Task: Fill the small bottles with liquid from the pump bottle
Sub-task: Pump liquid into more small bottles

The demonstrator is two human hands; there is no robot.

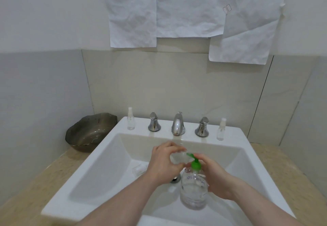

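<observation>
Over the white sink basin (99, 169) my right hand (215, 178) grips a clear pump bottle (192, 190) with a green pump head (195, 164). My left hand (162, 162) holds a small clear bottle (177, 157) tilted, its mouth at the green spout. Two more small clear spray bottles stand upright on the sink's back ledge, one at the left (131, 119) and one at the right (221, 130). A small clear piece (138, 170), perhaps a cap, lies in the basin to the left of my left wrist.
A chrome faucet (177, 124) with two chrome handles (154, 122) (201, 127) stands on the back ledge. A dark glass bowl (88, 132) sits on the beige counter at the left. Crumpled white paper sheets (177, 8) hang on the wall above.
</observation>
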